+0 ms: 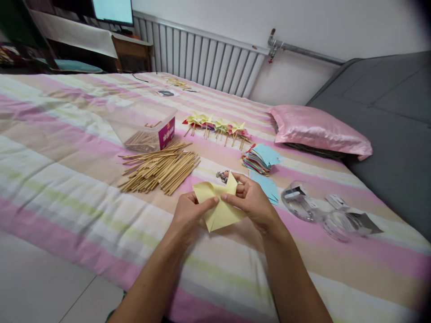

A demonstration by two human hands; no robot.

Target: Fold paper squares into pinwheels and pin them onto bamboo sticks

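Observation:
A yellow paper square (220,217), partly cut and with corners bent up, is held between both hands above the bed. My left hand (191,213) pinches its left side, thumb pressed near the middle. On the right, my right hand (254,199) grips the paper with its thumb close to the other thumb; a pointed corner sticks up there. Just behind the paper lies a small pile of metal fasteners (222,176), partly hidden. Blue cut paper (266,186) lies past my right hand, near a stack of coloured cut papers (259,159).
Loose wooden sticks (161,170) lie left of centre, before a clear plastic box (144,130) holding more sticks. Finished paper pinwheels (218,125) lie in a row behind. Clear plastic containers (319,211) are at right, a pink pillow (319,130) beyond.

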